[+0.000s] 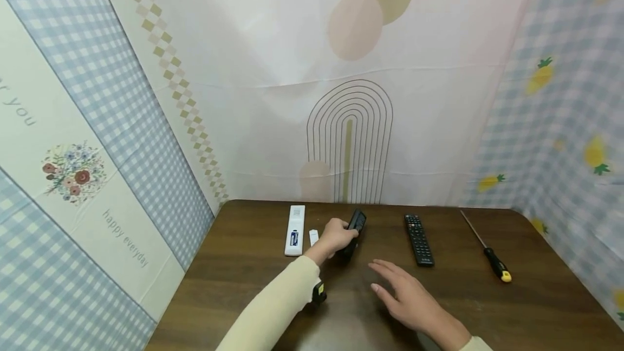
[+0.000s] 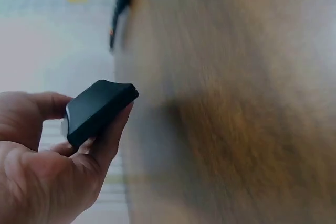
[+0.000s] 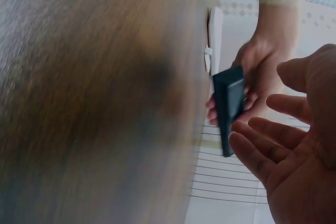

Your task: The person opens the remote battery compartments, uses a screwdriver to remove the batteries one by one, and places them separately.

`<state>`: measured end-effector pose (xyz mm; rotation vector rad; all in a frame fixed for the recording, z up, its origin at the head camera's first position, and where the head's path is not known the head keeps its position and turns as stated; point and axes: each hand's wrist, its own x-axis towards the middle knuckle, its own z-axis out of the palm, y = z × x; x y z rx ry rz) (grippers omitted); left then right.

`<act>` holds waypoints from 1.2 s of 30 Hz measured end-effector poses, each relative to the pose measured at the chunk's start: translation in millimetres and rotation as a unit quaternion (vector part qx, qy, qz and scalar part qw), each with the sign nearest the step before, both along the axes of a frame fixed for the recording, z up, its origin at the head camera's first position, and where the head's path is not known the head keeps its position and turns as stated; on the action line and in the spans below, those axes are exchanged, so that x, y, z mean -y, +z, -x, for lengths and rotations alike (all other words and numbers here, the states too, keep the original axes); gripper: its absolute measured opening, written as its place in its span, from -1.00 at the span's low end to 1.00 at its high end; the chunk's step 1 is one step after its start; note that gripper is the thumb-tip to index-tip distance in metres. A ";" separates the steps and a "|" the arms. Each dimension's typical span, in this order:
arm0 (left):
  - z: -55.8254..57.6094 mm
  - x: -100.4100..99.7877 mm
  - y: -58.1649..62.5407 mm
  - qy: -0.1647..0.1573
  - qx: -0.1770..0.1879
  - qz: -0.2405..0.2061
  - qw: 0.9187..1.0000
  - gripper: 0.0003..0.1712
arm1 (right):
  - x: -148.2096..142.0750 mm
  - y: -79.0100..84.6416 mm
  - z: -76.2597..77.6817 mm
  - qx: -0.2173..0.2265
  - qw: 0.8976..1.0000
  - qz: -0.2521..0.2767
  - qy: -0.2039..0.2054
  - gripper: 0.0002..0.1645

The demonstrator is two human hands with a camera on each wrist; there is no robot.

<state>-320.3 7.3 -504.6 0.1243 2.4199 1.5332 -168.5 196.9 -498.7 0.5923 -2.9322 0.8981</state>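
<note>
Running forward and slightly rightward: long axis of black remote (image 1: 358, 220) | left grip (image 1: 335, 236): clasping it | right grip (image 1: 407, 296): released

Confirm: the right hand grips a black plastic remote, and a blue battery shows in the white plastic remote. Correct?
Wrong hand: the head view shows the left hand gripping the black plastic remote. The blue battery does show in the white plastic remote.

Tilted black remote (image 1: 358, 222), apparently midair
</note>
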 end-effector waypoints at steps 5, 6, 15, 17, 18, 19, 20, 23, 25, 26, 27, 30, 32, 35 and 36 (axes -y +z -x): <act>-23.1 22.5 12.3 -0.043 0.053 -0.135 0.988 -0.64 | -4.4 1.1 -2.0 0.002 1.000 0.002 -0.010 -0.42; -28.2 26.5 14.7 -0.050 0.058 -0.152 0.985 -0.64 | -5.5 1.2 -2.6 0.002 1.000 0.004 -0.015 -0.43; -65.3 58.1 18.7 -0.067 0.047 -0.150 0.985 -0.72 | -5.5 -1.8 -5.1 -0.005 1.000 0.009 -0.020 -0.44; -68.4 60.2 17.5 -0.061 0.048 -0.149 0.986 -0.72 | -3.8 -1.4 -4.4 -0.006 1.000 0.011 -0.017 -0.45; -69.5 60.7 16.6 -0.061 0.046 -0.149 0.986 -0.72 | -2.9 -1.1 -3.9 -0.006 1.000 0.011 -0.015 -0.45; -70.4 61.0 15.8 -0.060 0.047 -0.150 0.986 -0.71 | -2.0 -0.9 -3.4 -0.006 1.000 0.012 -0.013 -0.44; -71.3 61.2 15.0 -0.061 0.047 -0.151 0.986 -0.71 | -1.1 -0.5 -3.0 -0.005 1.000 0.012 -0.010 -0.44; -72.9 60.2 13.6 -0.065 0.051 -0.159 0.984 -0.68 | -0.3 0.3 -2.5 -0.006 1.000 0.012 -0.005 -0.42; -73.7 59.6 13.3 -0.070 0.053 -0.161 0.983 -0.67 | -0.2 0.5 -2.7 -0.009 1.000 0.012 -0.003 -0.42; -74.1 59.5 13.1 -0.072 0.054 -0.162 0.983 -0.67 | -0.2 0.6 -2.9 -0.011 1.000 0.012 -0.003 -0.43; -74.4 59.5 13.4 -0.072 0.055 -0.161 0.983 -0.67 | 0.0 0.6 -3.0 -0.012 1.000 0.012 -0.003 -0.43; -75.1 59.8 13.1 -0.071 0.055 -0.156 0.984 -0.69 | 1.2 0.6 -3.4 -0.021 1.000 0.012 -0.002 -0.45; -75.4 59.1 12.6 -0.067 0.060 -0.160 0.983 -0.71 | 2.7 0.9 -3.1 -0.033 0.999 0.013 -0.002 -0.46; -75.4 56.0 12.2 -0.061 0.063 -0.175 0.981 -0.72 | 6.5 1.6 -0.8 -0.065 0.998 0.013 0.000 -0.51; -75.3 54.4 12.1 -0.059 0.062 -0.178 0.980 -0.71 | 8.2 2.1 0.4 -0.076 0.997 0.014 0.002 -0.52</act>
